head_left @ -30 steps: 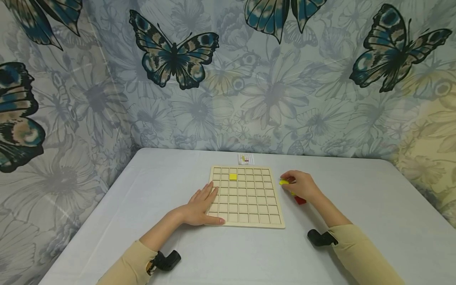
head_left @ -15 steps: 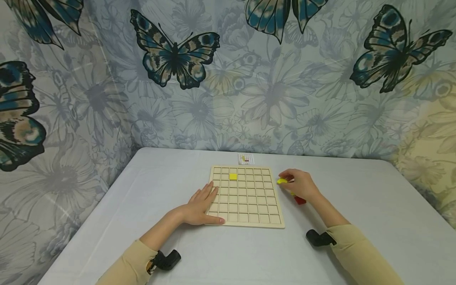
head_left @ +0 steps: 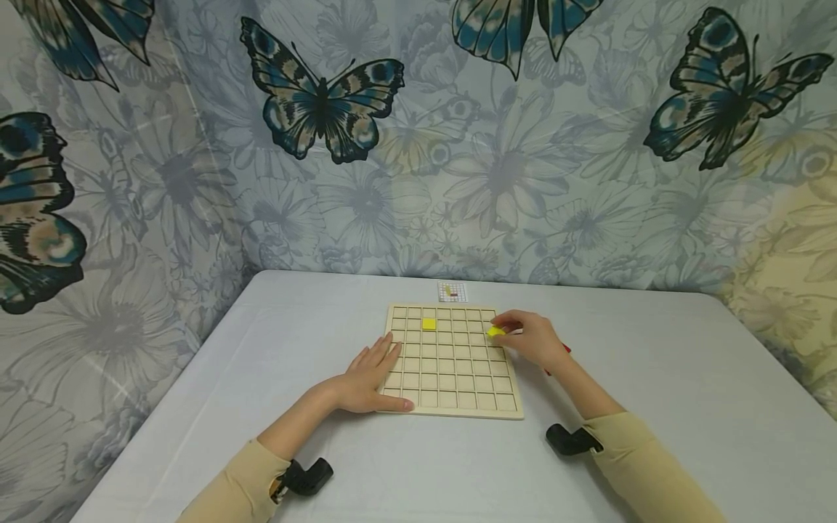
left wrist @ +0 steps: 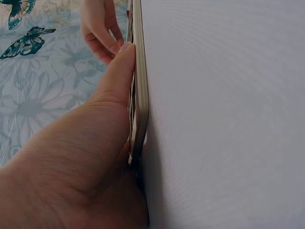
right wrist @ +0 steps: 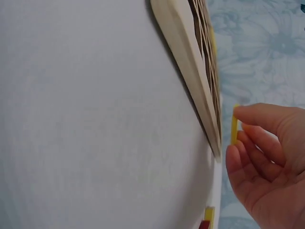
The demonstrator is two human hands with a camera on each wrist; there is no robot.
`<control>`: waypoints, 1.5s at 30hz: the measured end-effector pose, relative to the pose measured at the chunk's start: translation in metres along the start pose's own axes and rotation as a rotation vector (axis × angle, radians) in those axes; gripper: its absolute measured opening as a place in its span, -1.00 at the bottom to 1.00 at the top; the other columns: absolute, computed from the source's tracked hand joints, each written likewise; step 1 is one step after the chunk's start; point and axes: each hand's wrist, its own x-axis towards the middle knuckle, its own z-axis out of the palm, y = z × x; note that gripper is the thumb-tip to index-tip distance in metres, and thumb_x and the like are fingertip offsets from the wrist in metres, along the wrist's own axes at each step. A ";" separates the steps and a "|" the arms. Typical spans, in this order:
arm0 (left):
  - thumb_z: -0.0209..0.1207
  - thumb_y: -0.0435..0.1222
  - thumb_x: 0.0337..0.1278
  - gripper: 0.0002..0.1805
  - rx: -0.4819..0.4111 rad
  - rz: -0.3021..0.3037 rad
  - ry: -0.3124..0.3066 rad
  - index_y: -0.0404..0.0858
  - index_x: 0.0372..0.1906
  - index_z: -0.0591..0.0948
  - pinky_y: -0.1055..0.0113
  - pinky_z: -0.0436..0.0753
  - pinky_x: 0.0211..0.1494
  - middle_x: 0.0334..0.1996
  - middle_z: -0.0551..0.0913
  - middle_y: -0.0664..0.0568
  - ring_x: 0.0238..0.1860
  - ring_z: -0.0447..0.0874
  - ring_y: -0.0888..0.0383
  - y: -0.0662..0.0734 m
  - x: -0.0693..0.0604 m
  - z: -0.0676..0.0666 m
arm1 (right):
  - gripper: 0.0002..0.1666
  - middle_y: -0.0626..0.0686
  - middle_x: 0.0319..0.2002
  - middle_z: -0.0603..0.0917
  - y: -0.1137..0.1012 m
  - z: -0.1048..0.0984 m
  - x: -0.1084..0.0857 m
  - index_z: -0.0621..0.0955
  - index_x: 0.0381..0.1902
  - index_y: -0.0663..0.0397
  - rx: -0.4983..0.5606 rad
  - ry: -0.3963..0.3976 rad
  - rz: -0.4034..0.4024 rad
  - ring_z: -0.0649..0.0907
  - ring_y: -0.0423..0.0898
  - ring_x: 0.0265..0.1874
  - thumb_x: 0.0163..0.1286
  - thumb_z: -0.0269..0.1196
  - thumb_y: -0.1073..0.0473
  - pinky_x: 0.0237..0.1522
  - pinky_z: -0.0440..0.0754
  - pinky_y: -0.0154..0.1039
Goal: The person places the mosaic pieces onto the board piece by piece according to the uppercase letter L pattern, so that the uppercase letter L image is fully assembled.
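A pale wooden grid board [head_left: 447, 361] lies flat on the table, with one yellow square tile [head_left: 429, 324] set in a cell of its upper part. My left hand [head_left: 362, 383] rests on the board's left edge, fingers straight and spread, the thumb along the near left corner. Over the right edge of the board, my right hand [head_left: 535, 340] pinches a second yellow tile [right wrist: 234, 125] between thumb and fingers. In the right wrist view this tile is held on edge, apart from the board.
Red tiles [head_left: 548, 372] lie right of the board, mostly hidden behind the right hand and wrist. Beside the red there, the right wrist view shows a yellow tile [right wrist: 209, 215]. A small printed grid card [head_left: 453, 292] lies beyond the board on the white table [head_left: 314, 312].
My right hand has moved left with the pinched yellow tile, from beside the board to above its right edge. The left hand and the board have stayed in place.
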 end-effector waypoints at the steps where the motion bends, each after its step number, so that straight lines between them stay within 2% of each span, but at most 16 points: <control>1: 0.18 0.25 0.13 0.19 0.000 -0.001 0.000 -0.34 0.55 -0.17 -0.06 -0.31 0.49 0.54 -0.39 -0.21 0.53 -0.47 -0.08 0.000 0.000 0.000 | -0.59 0.09 -0.13 0.71 -0.002 0.001 0.000 0.68 -0.01 0.15 0.010 -0.004 0.002 0.64 0.04 -0.09 0.19 0.44 0.14 -0.09 0.56 -0.08; 17: 0.18 0.26 0.13 0.19 0.010 0.010 0.006 -0.36 0.54 -0.16 -0.07 -0.29 0.49 0.53 -0.39 -0.23 0.53 -0.46 -0.10 -0.001 0.001 0.001 | -0.61 0.06 -0.12 0.71 -0.027 0.026 0.008 0.69 0.00 0.13 0.070 -0.045 -0.009 0.64 0.00 -0.11 0.21 0.42 0.16 -0.02 0.57 -0.06; 32: 0.17 0.27 0.12 0.19 0.008 -0.015 -0.004 -0.34 0.55 -0.16 -0.06 -0.29 0.49 0.54 -0.39 -0.20 0.53 -0.46 -0.07 -0.001 0.001 0.000 | -0.66 -0.01 -0.19 0.69 -0.053 0.053 0.018 0.70 -0.06 0.12 0.122 -0.087 -0.041 0.63 -0.07 -0.17 0.18 0.44 0.21 -0.07 0.59 -0.14; 45: 0.16 0.28 0.13 0.19 0.019 -0.009 -0.008 -0.33 0.55 -0.15 -0.06 -0.29 0.49 0.54 -0.38 -0.20 0.53 -0.46 -0.07 -0.001 0.001 -0.001 | -0.75 0.01 -0.27 0.69 -0.061 0.067 0.026 0.71 -0.17 0.17 0.076 -0.129 -0.168 0.61 -0.12 -0.28 0.16 0.44 0.30 -0.16 0.60 -0.21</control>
